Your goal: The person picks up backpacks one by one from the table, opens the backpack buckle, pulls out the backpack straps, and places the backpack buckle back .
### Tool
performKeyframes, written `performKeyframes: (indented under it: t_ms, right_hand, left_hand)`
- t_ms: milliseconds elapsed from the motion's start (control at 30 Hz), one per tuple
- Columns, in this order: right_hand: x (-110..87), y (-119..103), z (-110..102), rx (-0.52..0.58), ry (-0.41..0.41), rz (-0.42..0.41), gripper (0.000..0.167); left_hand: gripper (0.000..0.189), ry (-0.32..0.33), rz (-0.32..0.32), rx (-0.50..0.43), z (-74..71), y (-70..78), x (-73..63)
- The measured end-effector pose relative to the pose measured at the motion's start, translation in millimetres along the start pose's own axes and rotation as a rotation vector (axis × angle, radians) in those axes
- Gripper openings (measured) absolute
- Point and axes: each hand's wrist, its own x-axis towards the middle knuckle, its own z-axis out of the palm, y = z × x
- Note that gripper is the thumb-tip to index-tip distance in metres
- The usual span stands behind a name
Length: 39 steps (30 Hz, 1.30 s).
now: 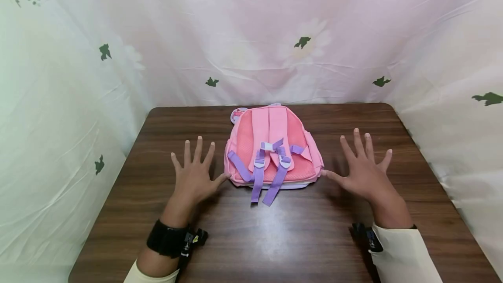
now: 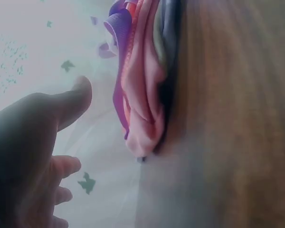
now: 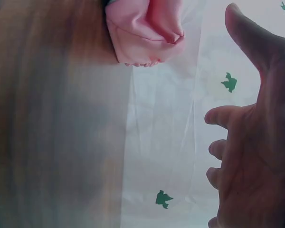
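Note:
A small pink backpack (image 1: pixel 245 143) lies on the table with its strap side up. Purple webbing straps (image 1: pixel 257 182) with pale buckles (image 1: pixel 267 146) cross its back, and two loose ends hang past its near edge. At its left, my left hand (image 1: pixel 194 178) is spread with fingers straight, and the thumb points toward the bag's lower corner. My right hand (image 1: pixel 365 174) is spread likewise at the right side. In both wrist views the hands hover above the table, apart from the pink side of the bag (image 2: pixel 142 95), and hold nothing. The bag's front is hidden underneath.
The brown wood-grain table (image 1: pixel 271 230) has rounded far corners. A pale cloth (image 1: pixel 235 34) with green bird and leaf prints hangs behind it and along both sides. A round picture tag (image 1: pixel 237 114) sticks out at the bag's upper left. Black bands (image 1: pixel 169 239) circle the wrists.

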Motion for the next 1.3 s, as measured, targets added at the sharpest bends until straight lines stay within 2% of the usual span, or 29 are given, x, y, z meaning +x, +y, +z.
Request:
performKeyframes:
  t_ms: [300, 667, 767, 933, 1033, 1100, 1300]
  right_hand:
    - [13.9, -14.7, -11.5, -0.007, -0.039, -0.024, 0.123]
    - [36.1, -47.5, -12.3, 0.042, -0.084, -0.110, 0.117]
    - [43.4, -56.0, -9.5, 0.073, -0.078, -0.145, 0.111]
    - [52.5, -66.6, -6.4, 0.132, -0.013, -0.235, 0.097]
    - [57.7, -72.9, -3.2, 0.197, 0.012, -0.280, 0.091]
    - [60.4, -77.1, -0.7, 0.244, 0.008, -0.293, 0.090]
    - [68.5, -85.4, 8.9, 0.327, -0.032, -0.325, 0.093]
  left_hand:
    - [0.110, 0.003, 0.057, -0.009, -15.0, 18.4, 18.0]
    - [0.106, 0.002, 0.159, -0.075, -11.1, 50.4, 41.1]
    - [0.100, 0.030, 0.206, -0.154, -9.6, 57.9, 47.2]
    - [0.083, 0.104, 0.302, -0.385, -5.4, 68.6, 56.9]
    - [0.072, 0.102, 0.335, -0.496, -3.3, 73.5, 61.0]
    - [0.068, 0.088, 0.349, -0.543, -1.8, 76.5, 64.1]
    - [0.063, 0.060, 0.366, -0.591, 5.8, 82.2, 72.2]
